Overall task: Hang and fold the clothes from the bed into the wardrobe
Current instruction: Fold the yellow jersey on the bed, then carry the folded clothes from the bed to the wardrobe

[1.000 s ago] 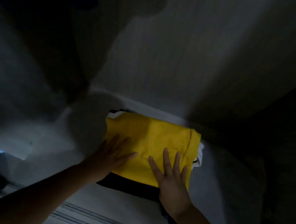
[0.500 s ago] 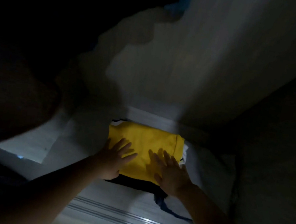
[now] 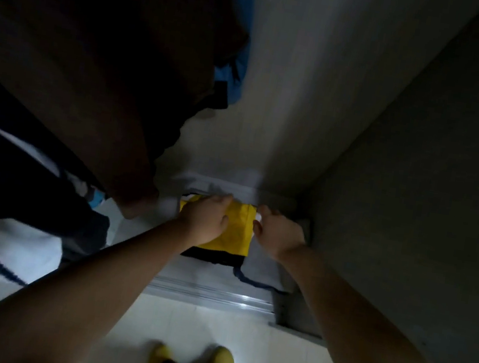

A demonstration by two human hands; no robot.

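I see the folded yellow garment (image 3: 237, 230) on a dark stack on the wardrobe floor (image 3: 202, 278), long axis running away from me toward the back wall. My left hand (image 3: 206, 218) lies flat on top, fingers straight; my right hand (image 3: 278, 232) sits at its right edge — fingers curled, grip unclear. Both hands equally near.

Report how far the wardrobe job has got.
Done: the folded yellow garment lies on a stack of folded clothes on the wardrobe floor, and dark garments hang on the left. In hand: the left hand rests on the yellow garment, and the right hand is at the stack's right edge. Left: unknown, the bed is out of view.
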